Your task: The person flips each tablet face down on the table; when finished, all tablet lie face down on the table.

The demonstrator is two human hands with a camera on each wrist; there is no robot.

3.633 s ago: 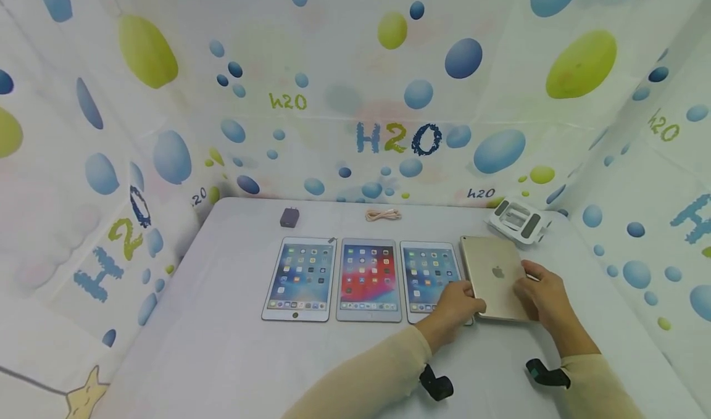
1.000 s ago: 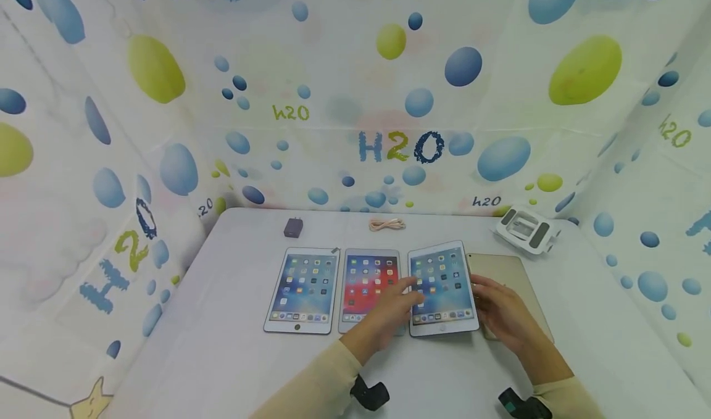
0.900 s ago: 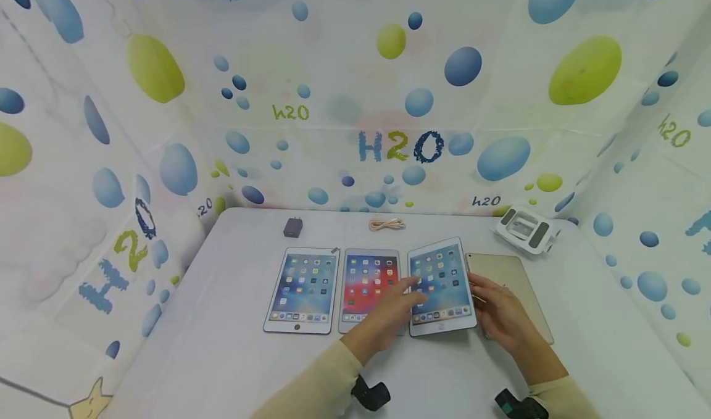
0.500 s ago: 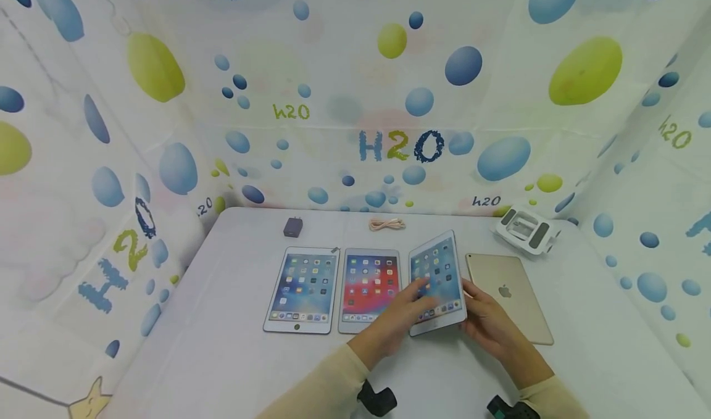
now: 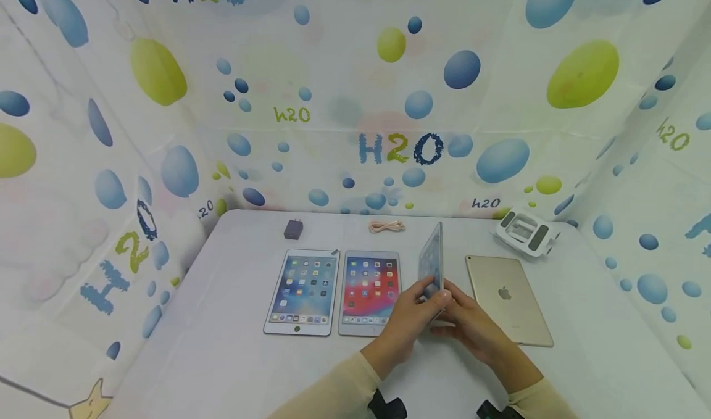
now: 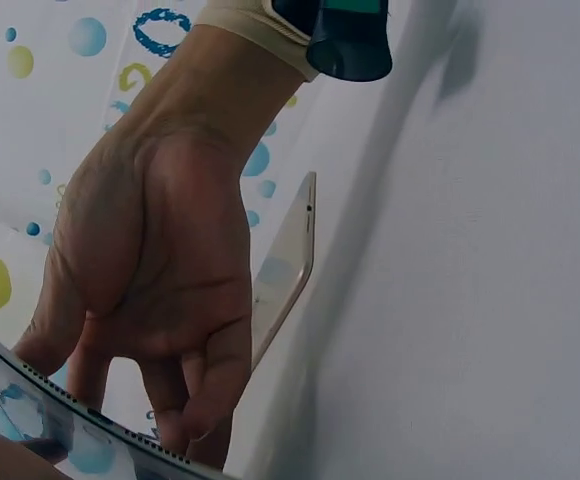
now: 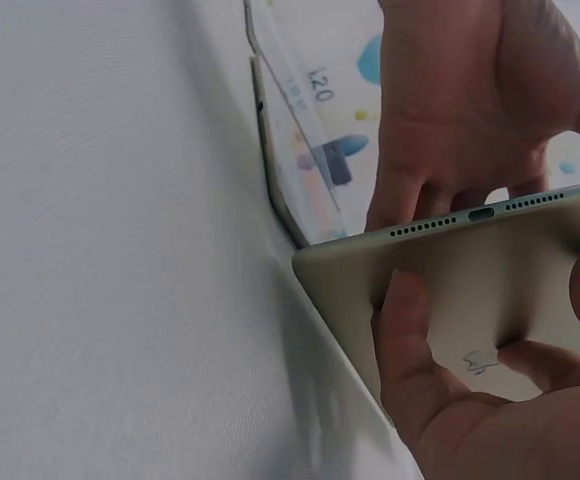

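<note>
Just right of centre in the head view, a white-fronted tablet [image 5: 432,258] stands nearly edge-on, its screen facing left. My left hand [image 5: 405,320] grips its lower part, thumb over the edge and fingers on the screen side. From the other side my right hand [image 5: 472,329] reaches in, its spread fingertips resting on the gold back [image 7: 450,310], as the right wrist view shows. Two tablets lie screen up to the left, one with a blue screen [image 5: 302,286] and one with a red and blue screen [image 5: 370,286]. Face down on the right lies a gold tablet [image 5: 508,302].
Along the back of the white table [image 5: 222,357] lie a dark charger plug [image 5: 293,229], a coiled beige cable [image 5: 387,226] and a white and grey stand-like device [image 5: 526,232]. A printed cloth wall [image 5: 333,55] rises behind and at both sides.
The gold tablet was handled first, then released face down. The tablet left of it has been raised and turned from screen up to nearly edge-on. My right hand has moved left with it.
</note>
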